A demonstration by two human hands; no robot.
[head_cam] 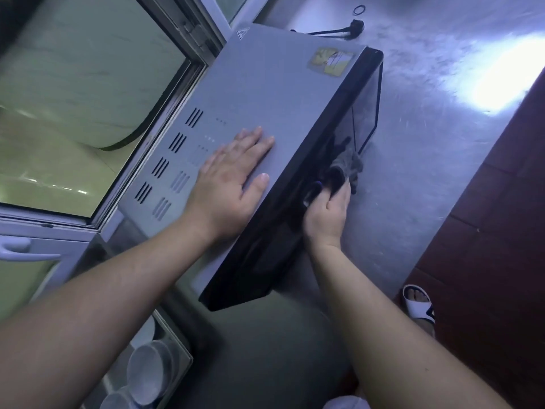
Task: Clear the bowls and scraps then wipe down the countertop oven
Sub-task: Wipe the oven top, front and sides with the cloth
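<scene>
My oven [265,93] has a matt grey metal top and glossy black glass front; my cloth [349,166] looks soft, grey.

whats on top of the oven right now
The left hand lies flat on the oven top, beside the vent slots. A yellowish sticker sits near the far corner. Whatever is under the palm is hidden.

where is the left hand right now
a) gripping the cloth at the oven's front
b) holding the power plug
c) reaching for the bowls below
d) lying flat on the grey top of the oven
d: the left hand lies palm-down with fingers spread on the grey top of the oven, while the right hand presses the dark cloth to the black glass front.
</scene>
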